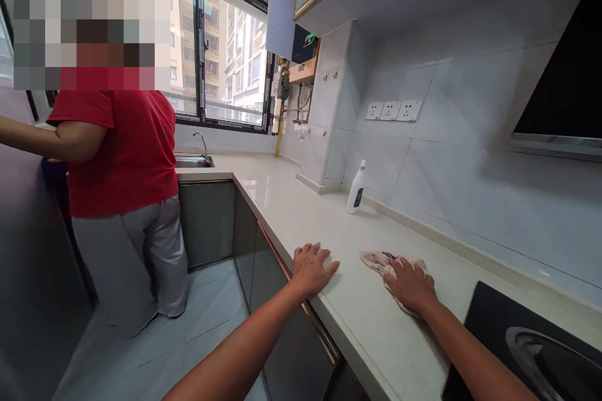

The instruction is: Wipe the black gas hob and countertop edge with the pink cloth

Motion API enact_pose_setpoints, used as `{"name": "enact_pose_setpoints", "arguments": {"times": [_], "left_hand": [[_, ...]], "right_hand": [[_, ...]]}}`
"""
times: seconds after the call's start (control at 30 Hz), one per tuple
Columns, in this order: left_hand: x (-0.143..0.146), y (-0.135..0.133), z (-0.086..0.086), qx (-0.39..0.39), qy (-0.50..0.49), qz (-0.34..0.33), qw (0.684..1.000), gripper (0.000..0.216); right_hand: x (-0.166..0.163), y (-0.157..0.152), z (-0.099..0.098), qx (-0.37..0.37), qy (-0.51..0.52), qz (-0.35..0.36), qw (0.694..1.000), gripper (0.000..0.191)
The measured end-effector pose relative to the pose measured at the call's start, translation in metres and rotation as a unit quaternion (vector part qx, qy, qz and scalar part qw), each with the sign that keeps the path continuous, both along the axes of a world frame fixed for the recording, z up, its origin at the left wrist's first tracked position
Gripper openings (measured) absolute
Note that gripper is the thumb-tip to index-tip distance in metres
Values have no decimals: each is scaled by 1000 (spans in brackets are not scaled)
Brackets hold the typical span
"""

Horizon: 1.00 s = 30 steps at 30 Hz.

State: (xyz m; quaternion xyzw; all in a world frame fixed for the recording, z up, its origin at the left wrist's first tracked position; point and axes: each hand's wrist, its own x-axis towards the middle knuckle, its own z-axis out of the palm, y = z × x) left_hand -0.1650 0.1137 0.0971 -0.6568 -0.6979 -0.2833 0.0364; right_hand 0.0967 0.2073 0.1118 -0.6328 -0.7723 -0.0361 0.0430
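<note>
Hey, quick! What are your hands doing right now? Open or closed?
Left hand: open, flat on the white countertop, holding nothing.
Right hand: open, palm down on a crumpled cloth, not gripping it.

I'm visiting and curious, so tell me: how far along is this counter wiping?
Done: hard to tell, though the white countertop already looks shiny toward the sink. In hand: the right hand presses a crumpled cloth onto it, while the left hand rests near the front edge. Left: probably the stretch around the white bottle and beside the black cooktop.
</note>
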Motion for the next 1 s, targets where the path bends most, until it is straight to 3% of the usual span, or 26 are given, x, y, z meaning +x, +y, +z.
{"name": "enact_pose_setpoints", "arguments": {"times": [0.1, 0.2, 0.37, 0.57, 0.73, 0.87, 1.0], "left_hand": [[0, 1, -1, 11, -8, 10, 1000, 40], [-2, 1, -1, 18, -14, 18, 1000, 36], [-4, -1, 2, 20, -27, 37, 999, 39], [-6, -1, 12, -19, -1, 14, 1000, 41], [1, -6, 21, -59, 33, 9, 998, 34], [28, -15, 25, -72, 44, 15, 996, 35], [71, -28, 27, -59, 55, -23, 997, 32]], "right_hand": [[-49, -5, 0, 13, 10, 62, 998, 59], [-93, -30, -1, 30, 21, 137, 990, 58], [-121, -90, -5, 57, 44, 166, 983, 56], [-97, -164, -11, 92, 67, 172, 978, 51], [-73, -197, -20, 119, 63, 177, 975, 54], [-54, -211, -32, 148, 60, 182, 970, 46], [-14, -232, -48, 194, 63, 177, 963, 41]]}}
